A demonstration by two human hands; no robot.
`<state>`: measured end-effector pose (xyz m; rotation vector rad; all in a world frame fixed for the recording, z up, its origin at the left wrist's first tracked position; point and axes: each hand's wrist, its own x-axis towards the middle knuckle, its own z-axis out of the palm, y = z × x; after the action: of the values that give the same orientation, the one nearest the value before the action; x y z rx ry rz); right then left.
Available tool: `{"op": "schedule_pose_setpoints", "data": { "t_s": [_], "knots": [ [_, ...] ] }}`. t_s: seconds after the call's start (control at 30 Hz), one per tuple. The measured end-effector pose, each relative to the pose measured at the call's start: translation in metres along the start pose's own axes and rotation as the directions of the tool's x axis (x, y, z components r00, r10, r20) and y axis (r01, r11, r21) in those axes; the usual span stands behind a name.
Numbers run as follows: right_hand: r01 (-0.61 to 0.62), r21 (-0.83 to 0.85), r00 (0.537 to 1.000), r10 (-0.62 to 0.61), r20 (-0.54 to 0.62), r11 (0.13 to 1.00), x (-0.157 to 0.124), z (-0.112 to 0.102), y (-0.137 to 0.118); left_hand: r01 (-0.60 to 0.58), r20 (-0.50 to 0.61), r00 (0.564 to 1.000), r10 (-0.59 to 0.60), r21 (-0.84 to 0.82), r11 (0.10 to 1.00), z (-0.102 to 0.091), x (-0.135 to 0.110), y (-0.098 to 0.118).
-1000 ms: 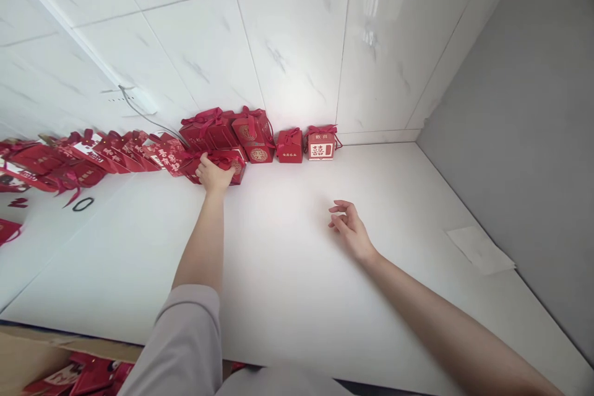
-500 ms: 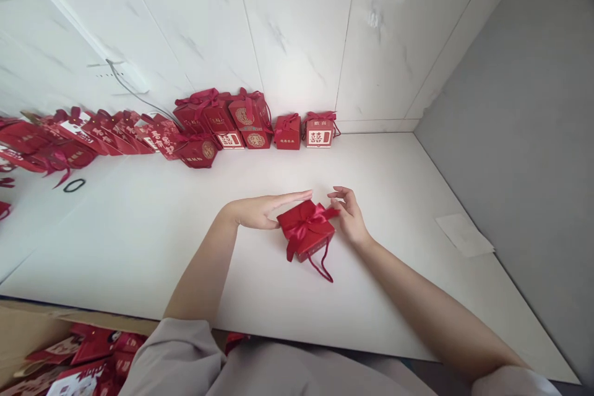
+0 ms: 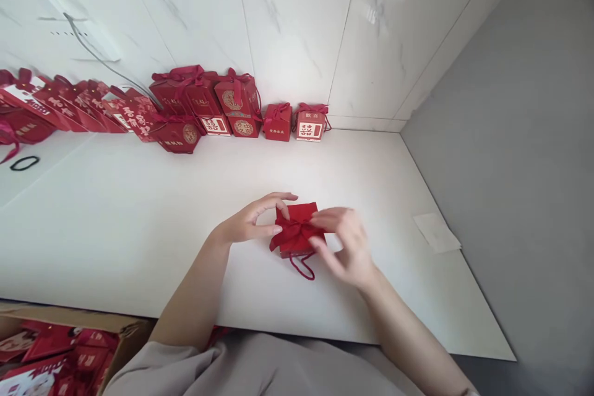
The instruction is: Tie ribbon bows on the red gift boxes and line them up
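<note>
A small red gift box (image 3: 304, 210) sits on the white tabletop (image 3: 185, 198), with a red ribbon bow (image 3: 297, 230) across its top. From its near side a dark red cord handle (image 3: 304, 269) loops onto the table. My left hand (image 3: 255, 218) is at the box's left side, thumb and fingers apart, their tips at the left part of the bow. Over the right part of the bow is my right hand (image 3: 348, 244), somewhat blurred, with a gap between thumb and fingers. Whether either hand pinches the ribbon is hard to see.
Along the tiled wall stand several red gift boxes (image 3: 241, 105) with ribbons, some stacked. A black ring (image 3: 25, 163) lies at the left, a white paper (image 3: 437, 232) near the right edge. A cardboard box (image 3: 134, 331) of red packaging is at the lower left. A cable (image 3: 97, 57) hangs from the wall.
My right hand has moved left onto the bow, and my left fingers have curved in toward it. The gift box has turned a little. The camera view has shifted.
</note>
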<state>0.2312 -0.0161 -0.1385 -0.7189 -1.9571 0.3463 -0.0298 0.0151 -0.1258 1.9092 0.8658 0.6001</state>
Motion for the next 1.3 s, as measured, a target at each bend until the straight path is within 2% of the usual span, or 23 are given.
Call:
{"op": "schedule_pose_setpoints", "data": {
  "t_s": [0.03,0.07,0.1,0.17,0.33,0.53,0.73,0.97,1.03,1.17,1.3],
  "knots": [
    [0.153,-0.042,0.985,-0.149,0.088,0.987,-0.005,0.009,-0.006,0.008,-0.018,1.000,-0.008,0.022,1.000,0.000,0.000,0.001],
    [0.278,-0.075,0.951,-0.263,0.164,0.957,-0.009,0.018,-0.012,0.017,-0.039,0.999,-0.015,0.045,0.999,0.001,0.001,0.001],
    [0.377,-0.097,0.915,-0.354,0.195,0.921,-0.013,0.026,-0.015,0.025,-0.056,0.998,-0.021,0.066,0.998,0.001,0.001,0.002],
    [0.450,-0.147,0.881,-0.410,0.236,0.881,-0.020,0.039,-0.020,0.036,-0.074,0.997,-0.030,0.081,0.996,0.002,0.002,0.001],
    [0.328,-0.287,0.902,-0.208,0.378,0.900,-0.026,0.051,-0.019,0.110,-0.077,0.991,-0.113,-0.040,0.993,0.003,0.003,-0.007],
    [0.299,-0.250,0.890,-0.175,0.420,0.921,-0.023,0.046,-0.014,0.151,-0.081,0.983,-0.164,-0.153,0.977,0.005,0.004,-0.011],
    [0.277,-0.259,0.921,-0.179,0.346,0.925,-0.023,0.051,-0.013,0.133,-0.085,0.987,-0.136,-0.046,0.990,0.009,0.006,-0.007],
    [0.238,-0.238,0.937,-0.158,0.312,0.942,-0.024,0.054,-0.019,0.119,-0.088,0.987,-0.134,-0.154,0.981,0.011,0.009,-0.012],
    [0.211,-0.189,0.952,-0.158,0.262,0.959,-0.024,0.052,-0.019,0.112,-0.090,0.988,-0.129,-0.176,0.978,0.012,0.010,-0.015],
    [0.172,-0.002,0.983,-0.171,0.072,0.985,-0.022,0.043,-0.015,0.099,-0.108,0.987,-0.116,-0.154,0.983,0.014,0.011,-0.019],
    [0.058,0.205,0.998,-0.055,-0.019,0.977,-0.019,0.035,-0.013,0.084,-0.135,0.985,-0.107,-0.166,0.983,0.017,0.014,-0.019]
  ]
}}
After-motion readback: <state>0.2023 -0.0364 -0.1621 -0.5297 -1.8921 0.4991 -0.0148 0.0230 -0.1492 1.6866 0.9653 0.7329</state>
